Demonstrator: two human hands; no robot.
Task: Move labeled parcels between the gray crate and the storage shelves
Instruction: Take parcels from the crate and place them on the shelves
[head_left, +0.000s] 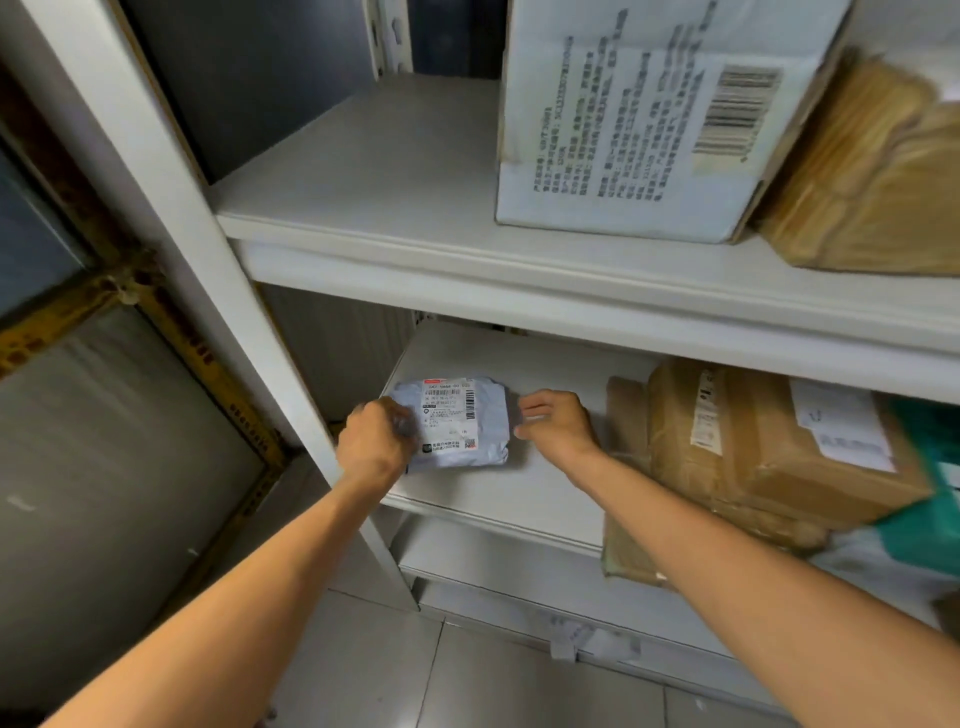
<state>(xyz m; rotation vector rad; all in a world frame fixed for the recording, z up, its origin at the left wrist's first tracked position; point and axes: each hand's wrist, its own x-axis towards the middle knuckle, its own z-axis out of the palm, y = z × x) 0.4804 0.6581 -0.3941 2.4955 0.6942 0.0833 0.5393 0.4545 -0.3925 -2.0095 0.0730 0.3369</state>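
A small grey poly parcel with a white barcode label lies flat on the middle shelf of a white storage rack, near its left end. My left hand grips the parcel's left edge, its fingers curled over it. My right hand sits just off the parcel's right edge with loosely bent fingers, a small gap showing between fingertips and parcel. The gray crate is out of view.
Brown taped parcels with white labels crowd the right of the same shelf, with a green bag at the far right. On the upper shelf stand a white printed carton and a brown wrapped bundle. The rack's white upright is at the left.
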